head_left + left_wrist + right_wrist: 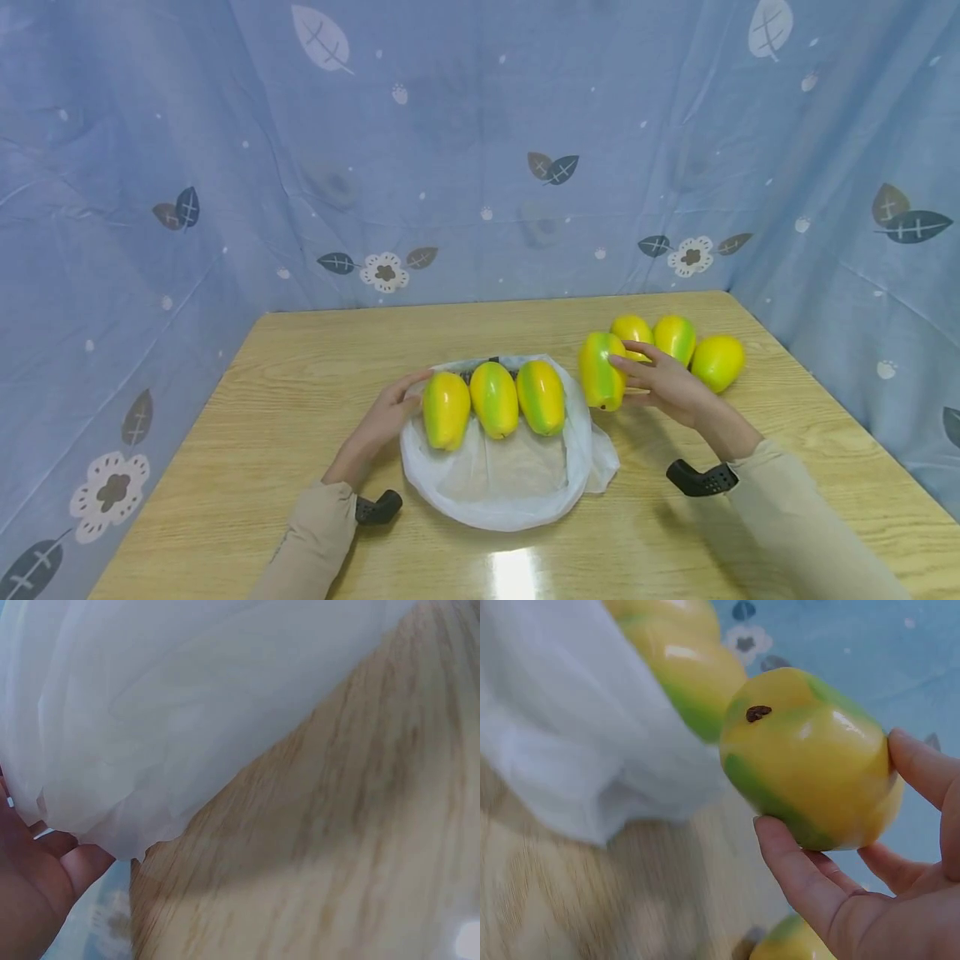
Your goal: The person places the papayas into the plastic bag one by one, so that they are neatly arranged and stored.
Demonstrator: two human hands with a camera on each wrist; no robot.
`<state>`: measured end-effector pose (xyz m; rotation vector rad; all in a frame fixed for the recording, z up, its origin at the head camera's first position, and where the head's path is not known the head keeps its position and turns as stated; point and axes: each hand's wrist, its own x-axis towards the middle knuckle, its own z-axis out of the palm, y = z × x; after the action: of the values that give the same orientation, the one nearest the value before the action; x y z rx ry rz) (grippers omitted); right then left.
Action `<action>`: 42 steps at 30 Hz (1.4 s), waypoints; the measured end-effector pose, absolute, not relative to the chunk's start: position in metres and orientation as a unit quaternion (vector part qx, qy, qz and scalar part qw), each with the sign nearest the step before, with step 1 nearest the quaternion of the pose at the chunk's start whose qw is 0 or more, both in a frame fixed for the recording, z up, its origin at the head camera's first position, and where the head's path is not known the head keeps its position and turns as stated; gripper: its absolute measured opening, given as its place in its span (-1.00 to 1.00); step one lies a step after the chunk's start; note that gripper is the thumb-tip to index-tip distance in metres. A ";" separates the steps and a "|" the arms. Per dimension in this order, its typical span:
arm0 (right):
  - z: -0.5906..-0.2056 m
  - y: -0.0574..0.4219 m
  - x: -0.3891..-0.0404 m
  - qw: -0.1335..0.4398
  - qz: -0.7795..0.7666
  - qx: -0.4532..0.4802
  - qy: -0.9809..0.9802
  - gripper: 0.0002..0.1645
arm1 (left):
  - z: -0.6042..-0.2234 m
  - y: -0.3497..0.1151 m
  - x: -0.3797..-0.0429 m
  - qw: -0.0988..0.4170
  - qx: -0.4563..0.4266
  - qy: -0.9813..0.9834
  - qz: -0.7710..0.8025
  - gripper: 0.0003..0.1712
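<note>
My right hand (670,387) holds a yellow papaya with green streaks (600,371) in its fingers and thumb, above the table just right of a basket lined with a white plastic bag (498,515). In the right wrist view, the brown stem end of this papaya (817,765) faces the bag. Three more papayas lie side by side along the far part of the lined basket: a left one (446,410), a middle one (495,400) and a right one (541,398). At the basket's left rim, my left hand (384,423) grips the bag's edge between thumb and fingers.
Three loose papayas, including one at the far right (717,363), lie on the wooden table (300,383) behind my right hand. A loose flap of the bag (603,458) spreads over the table to the basket's right. Blue patterned curtains (480,183) surround the table's back and sides.
</note>
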<state>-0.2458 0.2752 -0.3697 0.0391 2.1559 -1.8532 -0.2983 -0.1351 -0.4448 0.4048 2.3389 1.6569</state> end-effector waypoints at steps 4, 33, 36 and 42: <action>-0.365 0.263 -0.242 0.145 -0.659 0.004 0.738 -0.03 | -0.426 -0.133 -0.288 0.133 0.142 0.801 0.567 -0.45; -0.378 0.164 -0.218 0.179 -0.659 -0.031 0.730 -0.14 | -0.442 -0.135 -0.294 0.120 0.146 0.800 0.569 -0.47; -0.381 0.158 -0.215 0.186 -0.659 -0.034 0.728 -0.14 | -0.442 -0.135 -0.295 0.119 0.148 0.798 0.572 -0.47; -0.388 0.144 -0.207 0.198 -0.667 -0.037 0.717 -0.13 | -0.445 -0.136 -0.296 0.112 0.144 0.804 0.566 -0.46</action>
<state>-0.2074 0.1442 -0.3881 -0.1033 2.0072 -1.8662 -0.2960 -0.1358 -0.4446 0.4215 2.3604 1.6629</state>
